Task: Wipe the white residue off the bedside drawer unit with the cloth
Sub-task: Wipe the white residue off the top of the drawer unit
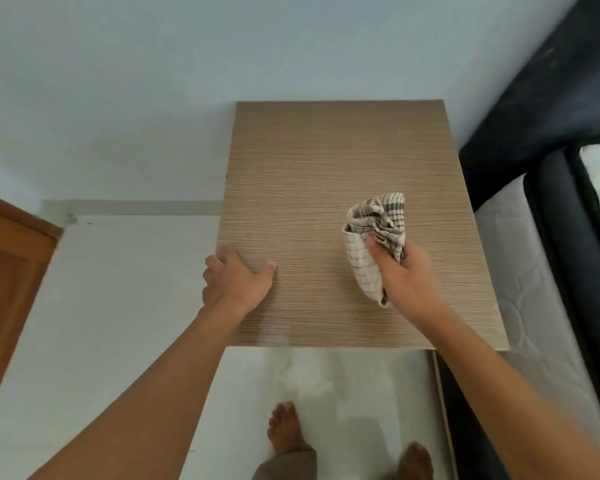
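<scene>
The bedside drawer unit (326, 168) shows its light brown wood-grain top, seen from above in the middle of the view. My right hand (406, 275) grips a bunched white cloth with dark checks (374, 230) above the right half of the top. My left hand (236, 278) rests on the top's left edge, fingers curled over the side and thumb flat on the surface. A faint pale smear (274, 336) lies near the front edge. No other residue is clear to see.
A pale wall (187, 81) stands behind the unit. A bed with a white mattress (520, 278) and dark frame (568, 220) is close on the right. A brown wooden door (11, 278) is at the left. My bare feet (288, 434) stand on the white floor.
</scene>
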`<state>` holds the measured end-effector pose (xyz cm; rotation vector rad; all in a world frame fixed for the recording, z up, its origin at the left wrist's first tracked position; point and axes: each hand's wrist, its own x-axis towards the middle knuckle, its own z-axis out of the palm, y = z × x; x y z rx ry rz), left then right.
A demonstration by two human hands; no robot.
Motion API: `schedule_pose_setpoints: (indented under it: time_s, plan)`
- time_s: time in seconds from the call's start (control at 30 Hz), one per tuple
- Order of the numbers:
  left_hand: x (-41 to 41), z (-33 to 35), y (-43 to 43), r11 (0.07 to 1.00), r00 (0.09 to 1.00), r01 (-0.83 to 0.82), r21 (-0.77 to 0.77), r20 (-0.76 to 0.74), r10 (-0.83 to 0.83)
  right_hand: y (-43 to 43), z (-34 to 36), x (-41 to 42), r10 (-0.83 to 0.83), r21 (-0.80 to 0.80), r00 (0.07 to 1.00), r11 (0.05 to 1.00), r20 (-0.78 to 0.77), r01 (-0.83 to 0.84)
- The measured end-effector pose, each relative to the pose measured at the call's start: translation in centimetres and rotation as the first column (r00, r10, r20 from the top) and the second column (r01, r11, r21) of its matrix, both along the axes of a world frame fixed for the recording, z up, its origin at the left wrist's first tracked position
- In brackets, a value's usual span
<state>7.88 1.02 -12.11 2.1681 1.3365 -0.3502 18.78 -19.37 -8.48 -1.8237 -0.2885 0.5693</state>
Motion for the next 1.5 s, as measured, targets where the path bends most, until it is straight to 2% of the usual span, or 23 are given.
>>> schedule_pose_setpoints:
  time_s: [0.3,0.47,0.73,0.9,1.03,1.17,1.37,1.5]
  plan:
    - [3.9,-2.2,0.5,0.975,0.999,0.000,0.221,0.045,-0.010,-0.1,-1.5,7.3,0.061,0.055,0.963,0.995,0.261,-0.078]
    - [5.3,-3.6,1.6,0.940,0.996,-0.018,0.341,0.085,-0.011,1.1,-2.9,9.8,0.029,0.124,0.955,0.990,0.294,-0.068]
    - [5.8,-4.8,2.7,0.903,0.989,-0.046,0.426,0.147,-0.018,0.4,-4.3,10.4,0.100,0.042,0.864,0.989,0.494,-0.139]
    - [5.9,-5.3,3.7,0.901,0.987,-0.040,0.431,0.160,-0.033,-1.3,-4.3,10.0,0.101,0.020,0.803,0.990,0.587,-0.139]
    - [5.5,-5.7,3.4,0.891,0.985,-0.040,0.452,0.167,-0.040,-2.6,-4.9,9.9,0.094,0.020,0.801,0.991,0.591,-0.130]
    - [4.7,-5.9,3.3,0.901,0.984,-0.043,0.432,0.173,-0.037,-3.7,-4.8,9.1,0.116,-0.083,0.737,0.993,0.666,-0.081]
    - [3.7,-6.5,3.1,0.898,0.975,-0.066,0.435,0.220,-0.035,-4.8,-4.8,8.2,0.085,-0.049,0.741,0.996,0.666,-0.071]
    - [2.7,-6.1,3.1,0.923,0.957,-0.070,0.378,0.286,-0.045,-5.7,-4.7,7.0,0.056,-0.020,0.725,0.998,0.686,-0.058]
